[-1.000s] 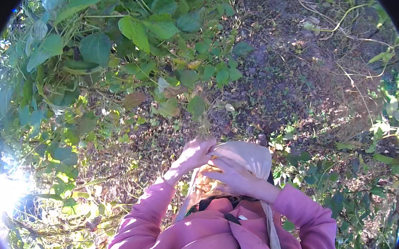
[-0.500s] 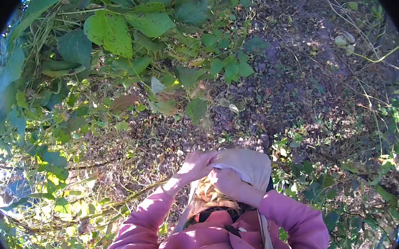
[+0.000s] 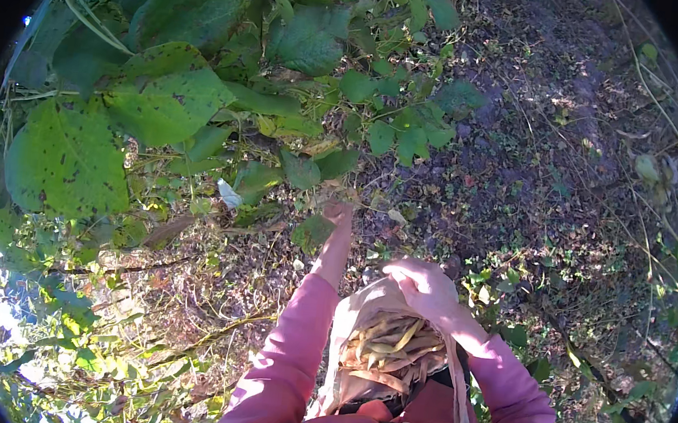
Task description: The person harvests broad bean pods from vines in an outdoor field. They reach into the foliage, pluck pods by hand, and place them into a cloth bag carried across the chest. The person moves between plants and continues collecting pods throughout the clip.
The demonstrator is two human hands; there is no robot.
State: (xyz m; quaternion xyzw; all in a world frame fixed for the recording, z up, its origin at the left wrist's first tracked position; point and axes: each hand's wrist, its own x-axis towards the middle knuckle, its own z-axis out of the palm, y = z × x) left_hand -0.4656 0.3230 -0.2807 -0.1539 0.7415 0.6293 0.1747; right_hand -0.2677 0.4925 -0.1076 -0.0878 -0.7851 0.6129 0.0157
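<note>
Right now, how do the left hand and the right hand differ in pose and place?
The left hand reaches out ahead, past the cloth bag; the right hand is nearer the body, at the bag's rim.
The left hand is beside green leaves, its fingers hard to make out; the right hand shows more clearly, in bright sun.
Both are bare, emerging from pink sleeves.

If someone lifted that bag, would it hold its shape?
Probably not: the bag looks floppy, its edge bending softly. It may be light for its size, since the pods look thin and dry. Its open mouth suggests spilling if tipped.
</note>
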